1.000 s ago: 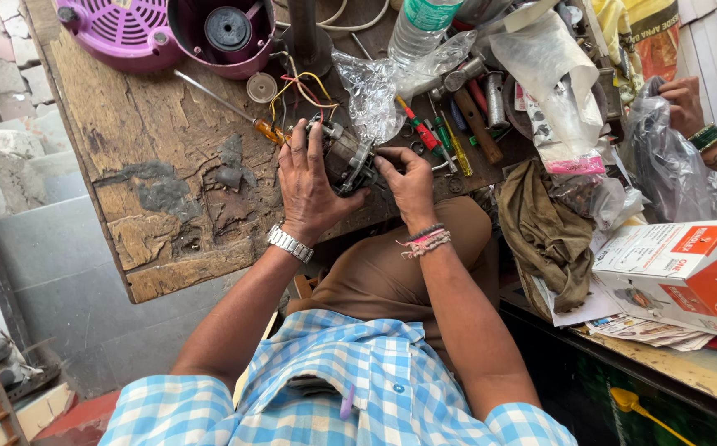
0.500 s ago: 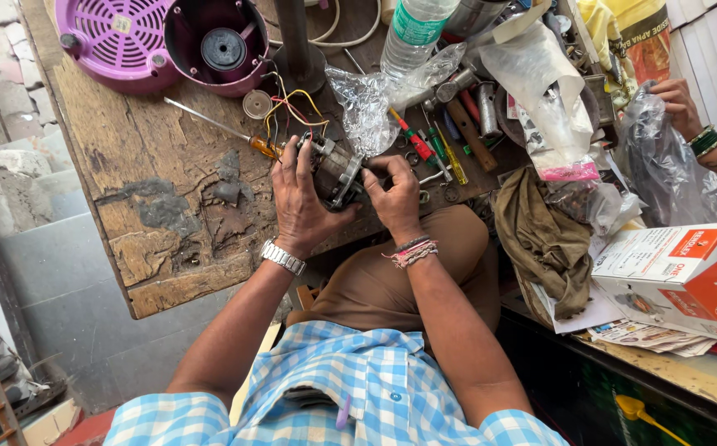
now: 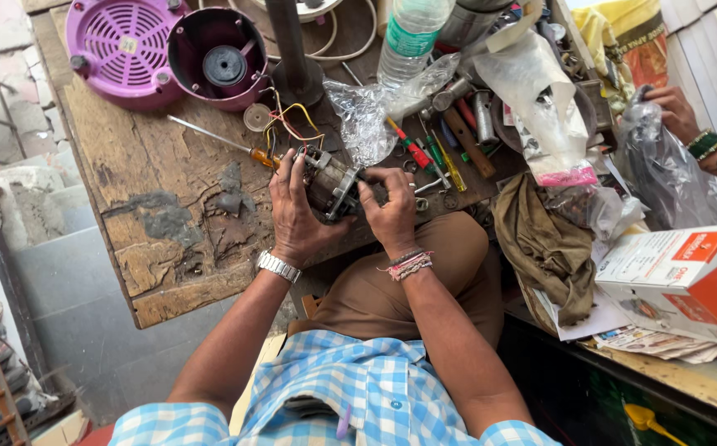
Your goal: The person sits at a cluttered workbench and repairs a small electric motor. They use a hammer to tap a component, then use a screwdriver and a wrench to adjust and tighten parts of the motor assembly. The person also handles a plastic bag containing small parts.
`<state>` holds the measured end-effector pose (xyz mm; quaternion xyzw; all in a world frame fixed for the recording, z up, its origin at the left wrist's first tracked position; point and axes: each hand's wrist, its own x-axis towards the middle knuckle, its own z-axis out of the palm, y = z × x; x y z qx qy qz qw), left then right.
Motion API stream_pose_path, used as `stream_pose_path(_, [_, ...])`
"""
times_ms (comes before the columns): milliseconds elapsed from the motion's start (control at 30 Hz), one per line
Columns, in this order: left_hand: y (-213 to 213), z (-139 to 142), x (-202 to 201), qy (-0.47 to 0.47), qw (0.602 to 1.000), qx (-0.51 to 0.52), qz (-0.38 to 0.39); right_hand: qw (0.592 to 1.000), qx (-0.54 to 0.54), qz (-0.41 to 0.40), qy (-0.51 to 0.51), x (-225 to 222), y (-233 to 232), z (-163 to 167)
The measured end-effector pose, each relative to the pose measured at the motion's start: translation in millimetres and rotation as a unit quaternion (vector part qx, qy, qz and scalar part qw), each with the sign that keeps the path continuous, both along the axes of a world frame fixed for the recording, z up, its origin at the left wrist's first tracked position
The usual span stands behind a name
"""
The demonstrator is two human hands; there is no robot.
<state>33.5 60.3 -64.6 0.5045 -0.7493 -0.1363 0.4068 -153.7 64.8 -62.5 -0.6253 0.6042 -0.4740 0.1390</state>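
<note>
A small metal electric motor (image 3: 331, 183) with coloured wires (image 3: 288, 125) rests at the near edge of a worn wooden workbench (image 3: 152, 223). My left hand (image 3: 296, 211), with a metal watch on the wrist, cups its left side. My right hand (image 3: 391, 213), with thread bracelets on the wrist, grips its right side. A long screwdriver with an orange handle (image 3: 222, 144) lies just left of the motor.
Two purple appliance housings (image 3: 168, 45) sit at the bench's far left. Several screwdrivers (image 3: 424, 157), a plastic bottle (image 3: 408, 37), clear bags (image 3: 540, 107) and an olive rag (image 3: 540, 244) crowd the right. Another person's hand (image 3: 674, 111) holds a bag beside a white and orange box (image 3: 685, 281).
My view has shifted a little. Both hands have stayed clasped on the motor, turning it slightly at the bench edge.
</note>
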Motion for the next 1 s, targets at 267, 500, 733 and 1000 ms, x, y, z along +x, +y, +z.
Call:
stream_pose_path(267, [-7, -8, 2, 0.018, 1.0, -0.007, 0.005, 0.999, -0.009, -0.006, 0.039, 0, -3, -5])
stream_pose_path(500, [-13, -13, 9, 0.035, 0.999, 0.002, 0.0, 1.0, -0.003, 0.025, -0.005, 1, 0, 3])
stream_pose_path(733, [-23, -6, 6, 0.007, 0.998, 0.054, 0.013, 0.998, 0.053, 0.012, 0.026, 2, -3, 1])
stream_pose_path(1000, [-24, -2, 6, -0.006, 0.996, 0.084, 0.008, 0.994, 0.016, -0.009, 0.104, 2, -3, -6])
